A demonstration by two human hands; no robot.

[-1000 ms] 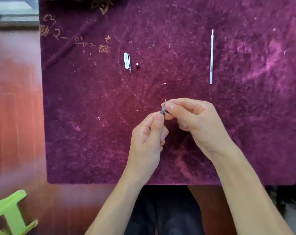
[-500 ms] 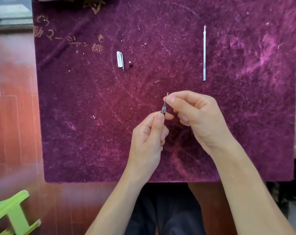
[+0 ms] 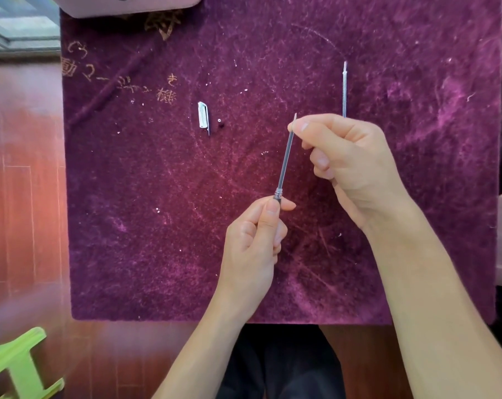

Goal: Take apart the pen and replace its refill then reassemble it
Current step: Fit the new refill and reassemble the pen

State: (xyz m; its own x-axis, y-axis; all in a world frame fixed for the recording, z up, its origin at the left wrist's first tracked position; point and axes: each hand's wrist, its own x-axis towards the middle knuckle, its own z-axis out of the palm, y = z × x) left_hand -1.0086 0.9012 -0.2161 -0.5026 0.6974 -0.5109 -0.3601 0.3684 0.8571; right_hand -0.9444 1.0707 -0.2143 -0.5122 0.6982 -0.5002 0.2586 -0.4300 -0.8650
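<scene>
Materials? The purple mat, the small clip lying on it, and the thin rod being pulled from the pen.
Purple mat: looks like velvet or flocked cloth, matte, with scuffed nap streaks.
Small silver clip: probably polished metal, given its bright glints.
Thin grey rod: dull grey, plastic or metal unclear; tip looks metallic.

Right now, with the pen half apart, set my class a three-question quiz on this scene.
1. True or false: the right hand pinches the tip of the refill that sticks out of the barrel.
2. Which hand holds the barrel? A) left hand B) right hand C) neither
3. Fill in: the spare refill lies on the ____ mat, and the clip lies to its left.

Key: 1 true; 2 A; 3 purple
</scene>
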